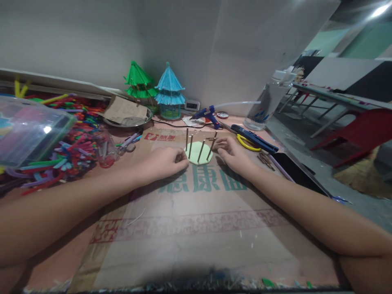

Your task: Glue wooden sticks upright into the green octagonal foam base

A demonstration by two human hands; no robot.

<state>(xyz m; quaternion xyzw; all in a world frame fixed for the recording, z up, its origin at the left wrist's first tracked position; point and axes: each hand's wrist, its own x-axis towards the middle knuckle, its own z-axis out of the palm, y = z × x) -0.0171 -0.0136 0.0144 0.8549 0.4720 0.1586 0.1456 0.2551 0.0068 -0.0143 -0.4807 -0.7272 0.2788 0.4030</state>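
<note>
A pale green disc (199, 152) lies on the cardboard, with several thin brown sticks (201, 151) standing up from its rim, some slightly tilted. At its left edge is my left hand (170, 163), fingers curled and thumb pressed in against the rim. My right hand (231, 154) rests at the right side, its fingers bent and drawn together near the right-hand stick. A short stick (210, 139) lies crosswise by those fingertips; whether they grip it is hard to make out.
Behind stand a green pavilion model (137, 81) and a blue one (170, 92). A blue glue gun (206, 116), yellow-handled pliers (248, 143), a blue cutter (254, 139) and a phone (298, 173) lie right. Pipe cleaners (79, 139) and a plastic box (30, 130) fill the left.
</note>
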